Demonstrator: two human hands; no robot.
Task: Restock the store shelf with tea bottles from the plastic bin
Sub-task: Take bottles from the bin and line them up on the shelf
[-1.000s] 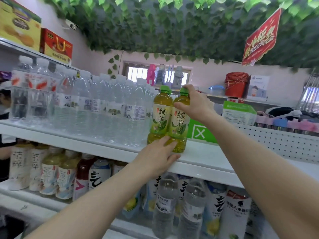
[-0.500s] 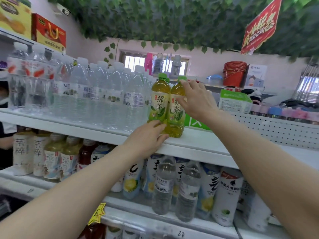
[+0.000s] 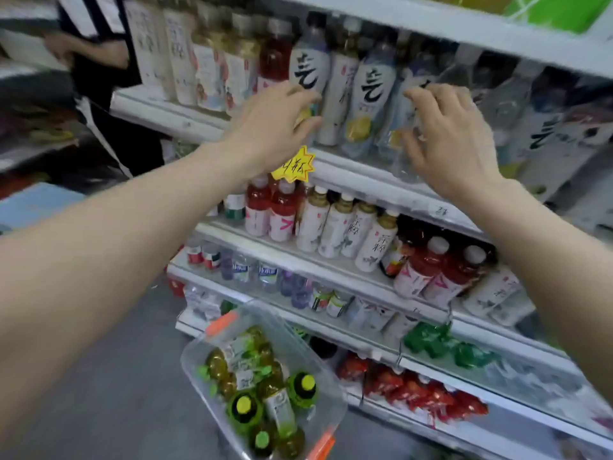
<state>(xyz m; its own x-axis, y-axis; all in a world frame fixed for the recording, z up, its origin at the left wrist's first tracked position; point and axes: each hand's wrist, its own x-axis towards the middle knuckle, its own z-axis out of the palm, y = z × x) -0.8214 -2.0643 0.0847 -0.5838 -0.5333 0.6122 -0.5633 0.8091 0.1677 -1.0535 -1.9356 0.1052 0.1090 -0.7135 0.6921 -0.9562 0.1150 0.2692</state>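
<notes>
A clear plastic bin (image 3: 300,340) with orange latches sits on the floor below the shelves. Several green-capped tea bottles (image 3: 262,386) lie and stand inside it. My left hand (image 3: 272,127) hangs in front of the second shelf with loosely spread fingers and holds nothing. My right hand (image 3: 447,137) is beside it, level with the same shelf, fingers relaxed and empty. Both hands are well above the bin. The top shelf with the two placed tea bottles is out of view.
The store shelf (image 3: 348,167) carries rows of white, red and clear drink bottles on several levels. A yellow star price tag (image 3: 293,166) hangs on its edge. A person in dark clothes (image 3: 99,78) stands at the far left. Grey floor lies left of the bin.
Both hands let go of the two tea bottles on the top shelf and came down. The view swung down to the lower shelves and the bin.
</notes>
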